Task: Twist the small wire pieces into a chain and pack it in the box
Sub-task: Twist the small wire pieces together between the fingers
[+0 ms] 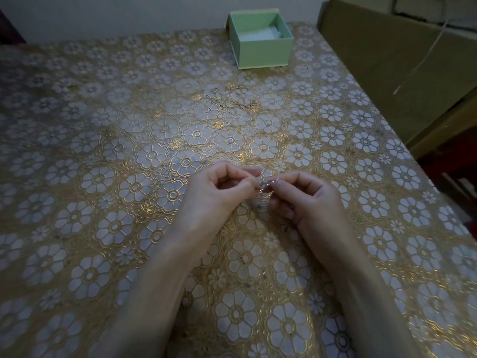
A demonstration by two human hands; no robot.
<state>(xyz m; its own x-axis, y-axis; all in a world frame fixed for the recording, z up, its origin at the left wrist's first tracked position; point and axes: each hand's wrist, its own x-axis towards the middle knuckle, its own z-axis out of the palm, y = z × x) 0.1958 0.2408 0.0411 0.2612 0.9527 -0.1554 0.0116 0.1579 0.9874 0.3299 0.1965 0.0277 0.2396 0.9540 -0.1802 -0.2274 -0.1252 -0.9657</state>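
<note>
Both hands meet over the middle of the worktop, near the front edge, bare forearms coming in from the bottom of the view. Left hand: thumb and forefinger curled together, pinching the left end of the wire piece. Right hand: thumb and forefinger pinch the right end, other fingers curled under. The wire piece is small, shiny and pinkish-silver, spanning the gap between the two sets of fingertips; blurred, so link shape and count can't be read. It is held just above the cloth; whether it touches the cloth I can't tell.

Worktop is covered with a cloth in a gold-and-white embossed flower pattern, wrinkled toward the near edge. Light is dim, with a glare patch around the centre.

Box: pale green, square, open on top, sits at the far edge of the worktop, right of centre, well apart from the hands. Something white lies inside on its bottom. A flat green panel stands just behind it, possibly the lid; can't confirm.

Cardboard carton stands off the right side of the worktop, a thin pale cord hanging across its face.
</note>
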